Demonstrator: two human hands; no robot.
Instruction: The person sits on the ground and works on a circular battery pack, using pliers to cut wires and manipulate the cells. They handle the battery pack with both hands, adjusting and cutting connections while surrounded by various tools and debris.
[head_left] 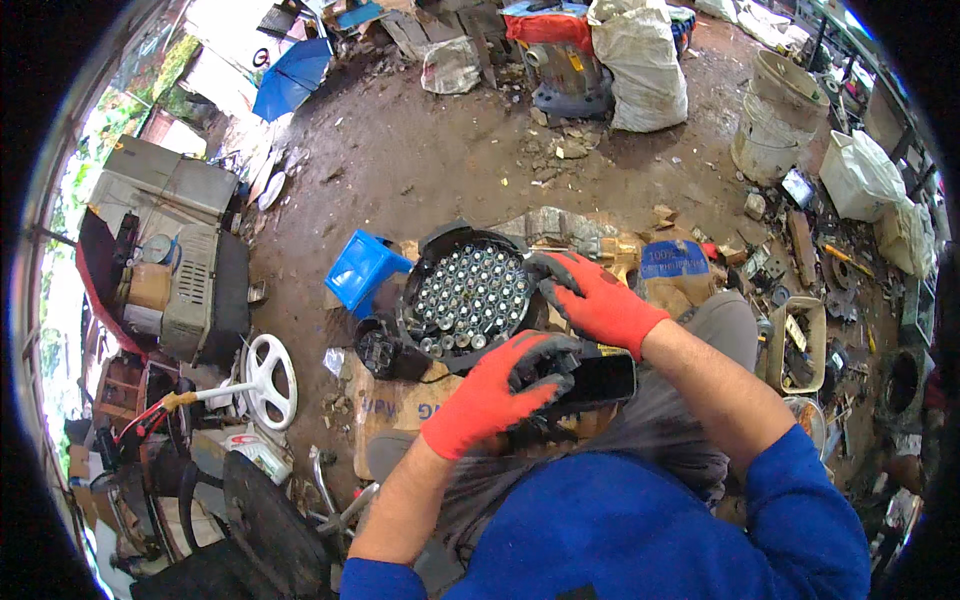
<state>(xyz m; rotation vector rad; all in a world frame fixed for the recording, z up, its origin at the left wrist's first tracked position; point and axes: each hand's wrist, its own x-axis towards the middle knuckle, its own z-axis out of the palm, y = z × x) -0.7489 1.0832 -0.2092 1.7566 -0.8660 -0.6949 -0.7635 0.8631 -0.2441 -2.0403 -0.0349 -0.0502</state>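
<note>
A round black housing point(409, 300) lies on flattened cardboard in front of me, packed with rows of small silvery round pieces point(470, 290). My right hand point(600, 305), in a red glove with dark fingertips, is at its right rim, its bent fingers and thumb apart. Whether it presses on the rim is hard to tell. My left hand point(500, 390), gloved alike, is curled closed near the housing's lower edge. Something dark shows between its thumb and fingers, too covered to name. Under and beside that hand is a black box-like object with a glossy top point(603, 379).
A blue plastic stool or bin point(362, 270) stands left of the housing, with a black part point(385, 350) below it. A white wheel point(270, 381) and a grey machine casing point(195, 290) lie farther left. To the right are a tray of scrap point(800, 345) and a large bucket point(778, 120).
</note>
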